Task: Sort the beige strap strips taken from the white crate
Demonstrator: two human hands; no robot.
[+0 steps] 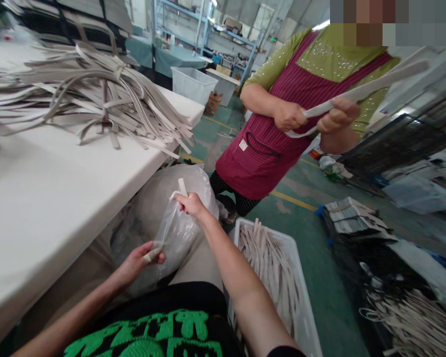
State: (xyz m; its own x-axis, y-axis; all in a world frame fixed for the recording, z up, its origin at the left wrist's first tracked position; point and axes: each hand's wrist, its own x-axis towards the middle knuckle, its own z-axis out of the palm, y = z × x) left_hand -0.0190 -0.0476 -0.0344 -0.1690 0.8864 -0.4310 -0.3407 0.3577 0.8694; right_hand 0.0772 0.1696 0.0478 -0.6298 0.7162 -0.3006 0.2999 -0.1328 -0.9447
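In the head view, the person's right hand (pixel 189 204) pinches a narrow pale strip (pixel 182 186) between thumb and fingers, a short end of it sticking up above the grip. The left hand (pixel 144 258) is lower and nearer the body, its fingers curled inward by a pale patch; blur makes it impossible to tell whether it grips the strip, the film or nothing firmly. A see-through, whitish streak runs between the two hands, and whether it is film or moving strip cannot be told. Just behind them, a large clear plastic bag (pixel 204 181) bulges beside the edge of the white worktop (pixel 78 188). On that worktop lies a loose heap of long grey-beige strips (pixel 134 99), gathered near its top, with many ends fanning toward the corner. To the right of the person's legs, a white plastic bin (pixel 299 263) holds more strips (pixel 263 267) laid lengthwise. Across from the person, a co-worker in a striped magenta apron (pixel 260 144) holds a wider pale strip (pixel 330 104) in both hands, one end extending up to the right. On the right, a bundle of thin strips (pixel 416 317) lies low down, near a stack of bound pale pieces (pixel 353 215). Farther back are a translucent tub (pixel 194 84), a cardboard box (pixel 213 103) and blue shelving (pixel 232 37) on the green floor (pixel 301 181).
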